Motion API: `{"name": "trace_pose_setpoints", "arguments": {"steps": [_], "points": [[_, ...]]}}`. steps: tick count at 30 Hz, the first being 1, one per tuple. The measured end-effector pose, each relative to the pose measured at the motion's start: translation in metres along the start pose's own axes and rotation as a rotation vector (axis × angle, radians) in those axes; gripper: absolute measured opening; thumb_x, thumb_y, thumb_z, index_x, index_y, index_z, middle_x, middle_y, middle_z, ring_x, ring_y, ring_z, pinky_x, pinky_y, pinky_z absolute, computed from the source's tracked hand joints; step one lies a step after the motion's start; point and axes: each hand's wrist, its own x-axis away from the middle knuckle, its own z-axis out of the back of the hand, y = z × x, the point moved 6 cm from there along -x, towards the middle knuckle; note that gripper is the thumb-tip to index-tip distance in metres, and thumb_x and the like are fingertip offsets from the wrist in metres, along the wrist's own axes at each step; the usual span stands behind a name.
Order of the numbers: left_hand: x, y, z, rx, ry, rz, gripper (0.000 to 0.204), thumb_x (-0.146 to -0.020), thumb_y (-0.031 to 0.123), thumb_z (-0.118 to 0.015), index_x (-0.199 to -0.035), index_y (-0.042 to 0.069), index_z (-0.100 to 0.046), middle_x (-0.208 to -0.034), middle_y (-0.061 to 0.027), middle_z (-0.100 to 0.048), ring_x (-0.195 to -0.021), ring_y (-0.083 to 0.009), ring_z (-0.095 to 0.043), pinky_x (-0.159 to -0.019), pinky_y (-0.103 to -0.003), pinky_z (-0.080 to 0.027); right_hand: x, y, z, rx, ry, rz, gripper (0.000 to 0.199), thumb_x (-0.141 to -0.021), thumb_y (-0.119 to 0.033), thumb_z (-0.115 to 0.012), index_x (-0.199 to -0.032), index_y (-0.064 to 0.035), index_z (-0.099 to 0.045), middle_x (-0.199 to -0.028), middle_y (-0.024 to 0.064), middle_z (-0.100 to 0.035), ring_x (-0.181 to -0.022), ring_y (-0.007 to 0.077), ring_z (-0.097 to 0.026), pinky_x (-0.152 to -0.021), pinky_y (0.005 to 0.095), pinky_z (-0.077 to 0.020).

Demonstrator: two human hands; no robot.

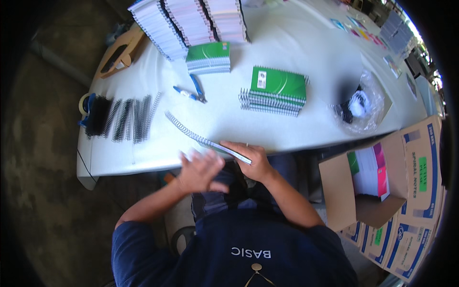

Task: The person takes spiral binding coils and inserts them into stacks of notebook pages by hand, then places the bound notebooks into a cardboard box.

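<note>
My right hand point(256, 164) grips a thin notebook point(237, 155), seen edge-on near the front of the table. A dark spiral coil point(184, 128) runs along the notebook's edge, and its loose end sticks out past it to the upper left. Just below the coil is my left hand point(202, 171), its fingers spread and smeared by motion, with nothing visible in it. Loose spiral coils point(129, 118) lie in a row at the left of the table. Beyond the notebook rest blue-handled pliers point(192, 92).
Green notebooks with coils stand in a stack point(278, 91); a smaller green stack point(208, 58) sits before tall piles point(189, 24). A tape dispenser point(86, 109), cardboard tray point(122, 51) and clear plastic bag point(362, 107) are on the table. At right, an opened carton point(338, 191) holds notebooks.
</note>
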Motion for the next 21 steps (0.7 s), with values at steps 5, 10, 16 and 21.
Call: {"name": "trace_pose_setpoints", "arguments": {"steps": [5, 10, 16, 21], "points": [[-0.043, -0.058, 0.002, 0.175, 0.297, 0.476, 0.111, -0.073, 0.079, -0.039, -0.139, -0.008, -0.021, -0.143, -0.0367, -0.009, -0.134, -0.0529, -0.005, -0.104, -0.063, -0.003, 0.000, -0.010, -0.013, 0.002, -0.061, 0.053, 0.050, -0.071, 0.009, -0.058, -0.118, -0.0081, -0.060, -0.112, 0.0135, -0.063, -0.097, 0.0301, -0.062, -0.085, 0.0358, -0.0497], [-0.041, -0.013, 0.016, 0.208, 0.265, 0.124, 0.114, -0.074, 0.079, -0.040, -0.135, -0.015, -0.020, -0.137, -0.0408, -0.019, -0.128, -0.0572, -0.015, -0.103, -0.065, -0.008, 0.003, -0.004, 0.003, 0.029, -0.029, 0.027, 0.046, -0.070, 0.011, -0.060, -0.114, -0.0030, -0.061, -0.109, 0.0136, -0.064, -0.097, 0.0287, -0.064, -0.084, 0.0351, -0.0506], [-0.016, 0.025, -0.014, 0.457, 0.042, 0.100, 0.115, -0.071, 0.080, -0.043, -0.135, -0.013, -0.022, -0.133, -0.0376, -0.028, -0.124, -0.0546, -0.028, -0.100, -0.066, -0.019, 0.004, 0.003, 0.004, 0.007, 0.013, -0.007, 0.053, -0.070, 0.010, -0.055, -0.120, -0.0067, -0.057, -0.114, 0.0136, -0.062, -0.098, 0.0296, -0.062, -0.085, 0.0378, -0.0501], [-0.061, -0.020, 0.010, 0.120, 0.294, 0.044, 0.102, -0.078, 0.076, -0.035, -0.135, -0.009, -0.028, -0.136, -0.0378, -0.023, -0.126, -0.0572, -0.021, -0.100, -0.066, -0.017, 0.000, -0.005, -0.014, -0.049, -0.098, 0.087, 0.058, -0.069, 0.008, -0.057, -0.124, -0.0092, -0.053, -0.108, 0.0145, -0.063, -0.095, 0.0335, -0.062, -0.082, 0.0385, -0.0508]]}}
